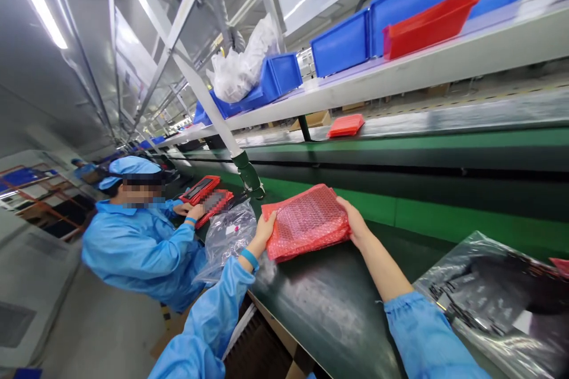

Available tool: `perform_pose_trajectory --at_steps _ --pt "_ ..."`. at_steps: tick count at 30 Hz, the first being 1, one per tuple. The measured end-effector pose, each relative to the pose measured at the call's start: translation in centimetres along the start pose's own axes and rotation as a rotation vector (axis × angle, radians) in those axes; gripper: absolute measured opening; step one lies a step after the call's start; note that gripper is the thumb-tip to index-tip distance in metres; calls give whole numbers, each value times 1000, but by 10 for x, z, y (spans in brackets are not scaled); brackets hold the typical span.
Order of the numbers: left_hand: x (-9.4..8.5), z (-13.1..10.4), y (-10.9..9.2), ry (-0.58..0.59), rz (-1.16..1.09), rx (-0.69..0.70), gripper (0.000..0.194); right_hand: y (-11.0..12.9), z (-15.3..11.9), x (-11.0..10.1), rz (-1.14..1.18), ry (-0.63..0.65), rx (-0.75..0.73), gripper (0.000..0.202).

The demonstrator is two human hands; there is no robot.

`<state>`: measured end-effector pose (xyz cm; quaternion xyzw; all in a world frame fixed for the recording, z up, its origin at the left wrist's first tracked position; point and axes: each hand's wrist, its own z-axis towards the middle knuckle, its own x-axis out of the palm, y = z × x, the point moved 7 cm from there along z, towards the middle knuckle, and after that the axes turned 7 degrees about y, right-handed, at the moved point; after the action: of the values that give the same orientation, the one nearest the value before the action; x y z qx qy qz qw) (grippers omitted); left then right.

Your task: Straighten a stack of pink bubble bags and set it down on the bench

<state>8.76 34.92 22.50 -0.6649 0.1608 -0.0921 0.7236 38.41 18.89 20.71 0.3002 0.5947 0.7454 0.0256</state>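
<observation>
A pink-red bubble-wrap pouch lies on the dark green workbench in front of me. My left hand grips its left edge and my right hand holds its right edge, fingers curled over the top. Both my arms are in light blue sleeves, and a blue band circles my left wrist. A clear plastic bag lies just left of my left hand.
A shiny dark antistatic bag lies at the right. A co-worker in a blue coat sits to the left, hands on red pouches. Behind runs a green conveyor carrying one red pouch; blue and red bins stand on the shelf above.
</observation>
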Motion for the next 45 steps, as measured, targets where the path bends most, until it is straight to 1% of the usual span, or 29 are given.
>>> perform_pose_trajectory --at_steps 3,6,11,15,18,21,25,28,31,34,37,39,42,45 --pt "-1 -10 18 -19 -22 -46 34 -25 3 -7 -99 -51 23 59" --pt "3 -13 29 -36 -73 -72 34 -36 5 -17 -179 -70 23 56" --pt "5 -22 35 -31 -147 -55 46 -37 8 -30 -216 -77 6 48" --pt "5 -42 40 -23 -156 -47 54 -35 8 -40 -192 -93 -8 47" --pt "7 -56 45 -52 -149 -49 53 -33 9 -43 -159 -82 2 49" --pt "12 -60 48 -69 -163 -47 48 -31 9 -45 -157 -67 30 51" --pt "18 -55 52 -77 -200 -88 44 -28 11 -45 -191 -41 68 56" --pt "23 -44 54 -70 -216 -119 40 -28 11 -41 -209 -43 56 55" --pt "31 -26 52 -33 -241 -144 38 -31 5 -37 -244 -112 -2 55" --pt "40 -5 46 28 -277 -169 37 -34 -6 -37 -308 -195 -51 61" --pt "48 8 42 74 -306 -197 37 -33 -14 -41 -366 -224 -54 61" --pt "52 10 41 74 -315 -194 38 -27 -16 -43 -384 -230 -46 60" --pt "53 4 40 34 -307 -154 36 -15 -17 -44 -374 -234 -27 58" --pt "54 2 39 -11 -278 -95 34 -5 -8 -45 -355 -243 22 55"
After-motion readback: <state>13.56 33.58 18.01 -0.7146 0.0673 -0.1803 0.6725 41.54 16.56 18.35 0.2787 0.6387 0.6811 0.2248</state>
